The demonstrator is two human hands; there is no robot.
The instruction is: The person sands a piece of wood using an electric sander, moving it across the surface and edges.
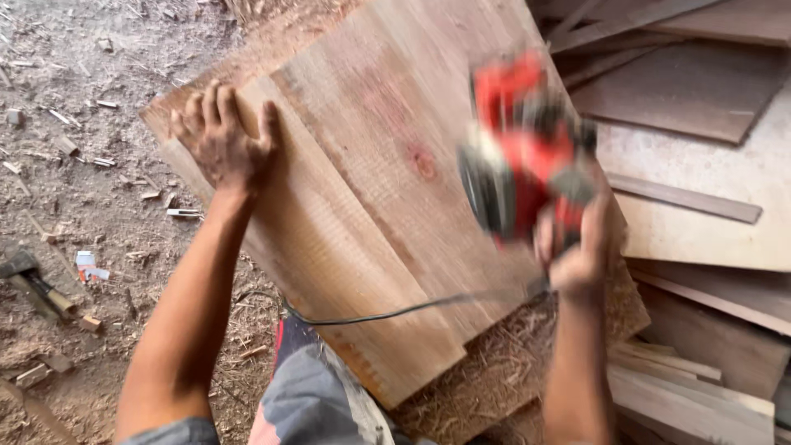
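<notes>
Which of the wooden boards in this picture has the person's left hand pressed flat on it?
The large pale plank lying diagonally at centre. The left hand rests on its upper end; the darker boards stacked at right are untouched.

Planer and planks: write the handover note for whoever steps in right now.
Left hand: flat on the far-left end of the planks, fingers spread, holding nothing.
Right hand: grips the red planer, which looks lifted above the planks' right side; it is blurred. Its cord crosses the near edge.
Planks lie side by side on a sawdust-covered board.
Done: cannot tell how much is planed.
Left: surface shows rough saw marks; likely more passes needed.
</notes>
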